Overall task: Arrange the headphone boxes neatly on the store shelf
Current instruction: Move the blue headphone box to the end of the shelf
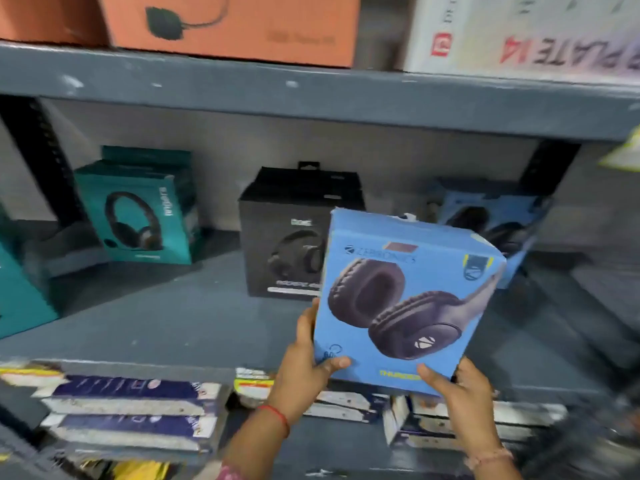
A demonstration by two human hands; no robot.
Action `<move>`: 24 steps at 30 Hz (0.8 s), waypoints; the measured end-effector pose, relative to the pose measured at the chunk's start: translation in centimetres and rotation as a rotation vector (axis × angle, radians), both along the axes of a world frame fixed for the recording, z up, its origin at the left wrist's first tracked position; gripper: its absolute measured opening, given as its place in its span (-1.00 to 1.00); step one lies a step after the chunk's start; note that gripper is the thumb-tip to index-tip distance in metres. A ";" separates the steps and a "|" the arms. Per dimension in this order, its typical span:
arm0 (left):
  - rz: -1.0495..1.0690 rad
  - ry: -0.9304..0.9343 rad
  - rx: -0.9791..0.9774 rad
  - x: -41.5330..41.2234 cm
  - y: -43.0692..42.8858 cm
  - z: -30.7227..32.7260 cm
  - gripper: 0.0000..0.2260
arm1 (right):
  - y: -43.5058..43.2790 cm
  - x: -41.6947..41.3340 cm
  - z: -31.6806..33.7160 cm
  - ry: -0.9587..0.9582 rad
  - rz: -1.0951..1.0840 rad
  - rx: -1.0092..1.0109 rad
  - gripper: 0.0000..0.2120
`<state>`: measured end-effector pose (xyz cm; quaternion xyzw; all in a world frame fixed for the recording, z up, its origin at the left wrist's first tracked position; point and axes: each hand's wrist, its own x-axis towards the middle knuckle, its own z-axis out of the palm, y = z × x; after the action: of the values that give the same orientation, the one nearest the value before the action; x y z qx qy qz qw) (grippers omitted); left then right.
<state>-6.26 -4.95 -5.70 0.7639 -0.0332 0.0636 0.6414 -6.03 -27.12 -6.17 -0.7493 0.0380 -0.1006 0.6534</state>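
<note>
Hands (381, 382) gripping blue headphone box (405, 299), black box (291, 237) behind, teal box (142, 216) left

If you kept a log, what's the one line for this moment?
both hands, left hand and right hand, hold blue headphone box | above shelf | not yet placed
</note>
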 end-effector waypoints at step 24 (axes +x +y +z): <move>-0.080 0.095 -0.019 15.5 -21.1 -0.6 -0.17 | -19.1 15.0 -1.4 0.215 -0.247 -0.286 -0.44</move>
<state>9.19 -26.06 -6.31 0.7578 -0.0329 0.0019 0.6517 8.96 -46.20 -7.58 -0.8305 0.1842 -0.1039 0.5153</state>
